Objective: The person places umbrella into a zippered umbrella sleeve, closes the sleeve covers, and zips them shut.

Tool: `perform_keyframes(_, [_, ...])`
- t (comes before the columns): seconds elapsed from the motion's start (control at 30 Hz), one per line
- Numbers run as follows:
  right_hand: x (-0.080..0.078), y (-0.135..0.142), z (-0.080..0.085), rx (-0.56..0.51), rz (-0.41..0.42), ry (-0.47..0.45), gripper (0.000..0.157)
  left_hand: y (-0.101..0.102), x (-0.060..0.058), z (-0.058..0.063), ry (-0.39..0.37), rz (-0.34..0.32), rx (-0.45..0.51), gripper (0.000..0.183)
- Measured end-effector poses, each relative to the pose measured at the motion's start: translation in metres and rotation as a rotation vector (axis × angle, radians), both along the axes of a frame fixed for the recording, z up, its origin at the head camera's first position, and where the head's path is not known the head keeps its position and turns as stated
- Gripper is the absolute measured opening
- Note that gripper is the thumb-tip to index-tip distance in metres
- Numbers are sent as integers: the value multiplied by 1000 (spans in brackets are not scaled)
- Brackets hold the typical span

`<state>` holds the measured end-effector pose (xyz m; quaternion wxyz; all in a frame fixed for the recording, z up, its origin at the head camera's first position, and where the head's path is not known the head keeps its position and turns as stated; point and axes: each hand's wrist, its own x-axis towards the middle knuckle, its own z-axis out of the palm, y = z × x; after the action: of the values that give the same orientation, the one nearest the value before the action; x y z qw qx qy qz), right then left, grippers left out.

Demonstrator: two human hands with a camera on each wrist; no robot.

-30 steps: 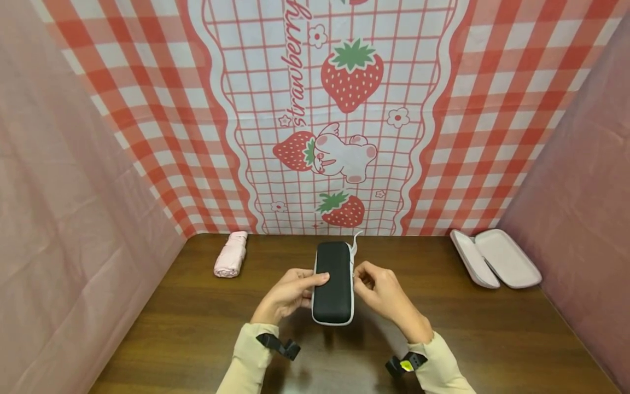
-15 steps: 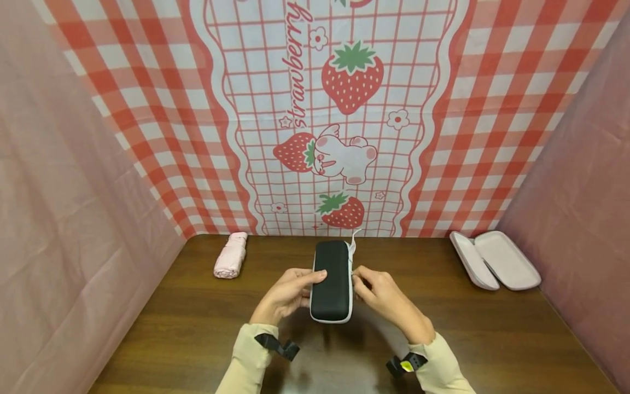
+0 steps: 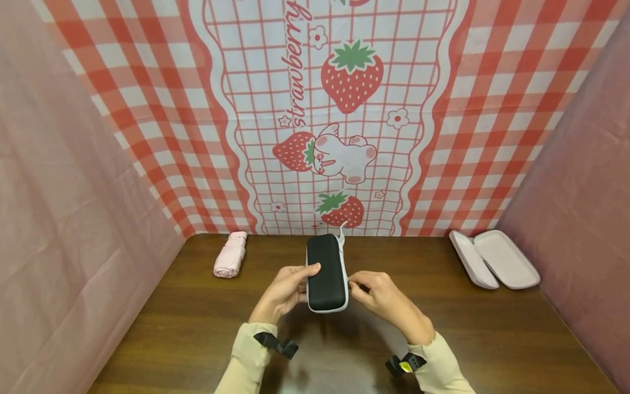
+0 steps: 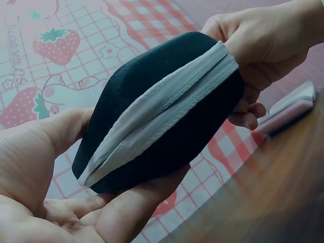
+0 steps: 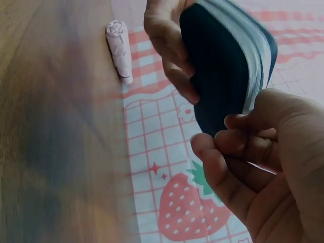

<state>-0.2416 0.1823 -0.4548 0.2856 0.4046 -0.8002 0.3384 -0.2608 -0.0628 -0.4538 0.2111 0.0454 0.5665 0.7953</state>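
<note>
A black zip case (image 3: 326, 273) with white zipper trim is held up over the table in front of me. My left hand (image 3: 290, 290) grips its left side, thumb on the upper face and fingers beneath. On the right edge, my right hand (image 3: 381, 290) pinches at the zipper, its pull hidden between thumb and fingers. A white strap (image 3: 342, 234) sticks up from the case's far right corner. In the left wrist view the white zipper band (image 4: 157, 114) runs along the end of the case between the black halves.
Far left on the brown wooden table (image 3: 197, 334) lies a rolled pink bundle (image 3: 231, 255). An unfolded pale case (image 3: 509, 259) lies at the far right. Strawberry-print cloth (image 3: 394, 213) hangs behind the table, with pink drapes on both sides.
The case has shifted slightly left and away from me in the left hand. The right hand has slid along the zipper edge toward the case's near end.
</note>
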Motion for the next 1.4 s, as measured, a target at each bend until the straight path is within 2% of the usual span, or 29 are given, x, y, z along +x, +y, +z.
perform_keyframes(0.27, [2,-1,1,21,19,-18,16,1,-2,-1,-24,63,14,40])
perform_keyframes(0.6, [7,-3,3,54,55,-39,17,0,-4,-2,-28,195,51,33])
perform_keyframes(0.83, [9,-3,7,66,67,-29,16,5,-5,1,-34,269,67,41])
perform_keyframes(1.07, [12,-9,11,81,106,17,17,10,-5,5,-32,352,87,38])
perform_keyframes(1.2, [14,-12,12,48,62,3,17,12,-3,7,-37,369,111,38])
perform_keyframes(1.4, [12,-10,15,-35,-49,33,13,15,1,15,-31,320,184,42])
